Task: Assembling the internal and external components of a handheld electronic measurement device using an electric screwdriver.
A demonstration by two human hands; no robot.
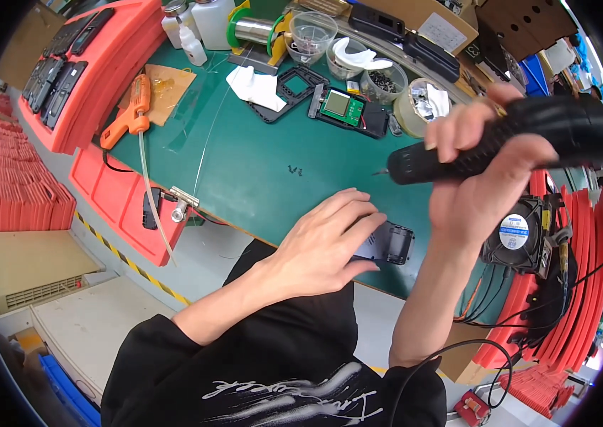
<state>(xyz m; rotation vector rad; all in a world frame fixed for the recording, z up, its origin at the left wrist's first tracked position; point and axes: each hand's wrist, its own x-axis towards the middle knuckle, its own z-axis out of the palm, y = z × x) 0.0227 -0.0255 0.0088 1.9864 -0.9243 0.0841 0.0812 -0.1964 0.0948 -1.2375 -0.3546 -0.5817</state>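
My left hand [326,238] rests flat on a small black plastic housing [389,243] near the front edge of the green mat [244,164], covering its left part. My right hand [483,171] is raised above it and grips a black electric screwdriver [500,139], its bit tip pointing left over the mat. Two tiny dark screws [295,170] lie loose on the mat ahead of my left hand.
An orange glue gun [131,114] lies at the left on brown card. Red trays [88,64] hold black parts at far left. A green circuit board in a black frame [343,107], clear cups [312,32], white bottles [202,25] and a small fan [518,235] surround the mat.
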